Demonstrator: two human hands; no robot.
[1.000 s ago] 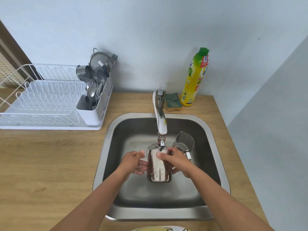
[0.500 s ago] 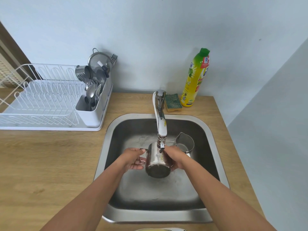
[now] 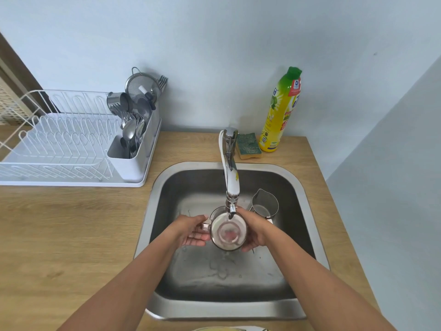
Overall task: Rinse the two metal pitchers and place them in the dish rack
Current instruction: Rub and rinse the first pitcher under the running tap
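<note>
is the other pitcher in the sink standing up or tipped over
Upright. The second pitcher stands on the sink floor, right of the faucet, with its open mouth and spout pointing up.

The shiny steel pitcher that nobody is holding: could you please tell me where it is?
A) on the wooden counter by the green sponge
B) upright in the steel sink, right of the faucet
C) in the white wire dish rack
B: the free steel pitcher stands upright in the stainless sink, right of the chrome faucet, while the left hand and right hand hold the other steel pitcher under the spout.
</note>
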